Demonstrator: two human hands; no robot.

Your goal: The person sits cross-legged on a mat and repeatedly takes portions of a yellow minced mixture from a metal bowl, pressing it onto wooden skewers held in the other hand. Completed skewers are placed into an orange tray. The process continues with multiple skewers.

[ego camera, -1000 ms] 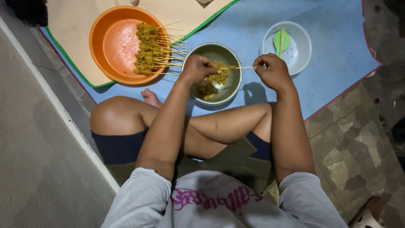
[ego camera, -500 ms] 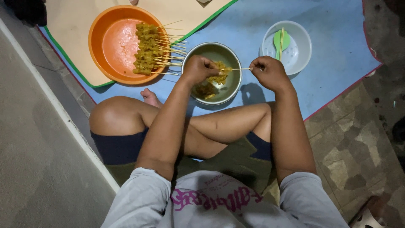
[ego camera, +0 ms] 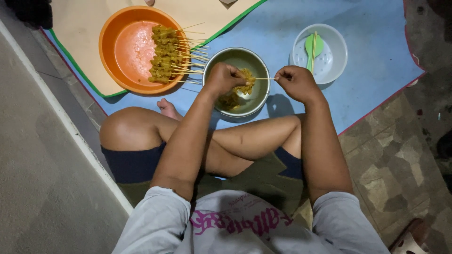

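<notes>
My left hand (ego camera: 224,77) is closed around yellow marinated meat pieces (ego camera: 245,80) on a thin wooden skewer (ego camera: 264,78), held over a metal bowl (ego camera: 256,101). My right hand (ego camera: 294,82) pinches the skewer's bare end, just right of the bowl. More marinated meat (ego camera: 228,100) lies in the bowl under my left hand. An orange basin (ego camera: 125,51) at the left holds several finished skewers (ego camera: 165,54), sticks pointing right.
A white plastic bowl (ego camera: 329,68) with a green spoon (ego camera: 312,45) and sticks stands at the right on the blue mat (ego camera: 376,51). A beige mat (ego camera: 80,28) lies under the basin. My crossed legs (ego camera: 235,141) are below; a tiled floor (ego camera: 400,164) lies at the right.
My hands have come closer together along the skewer, the right one sliding left toward the bowl. The bowls have not moved.
</notes>
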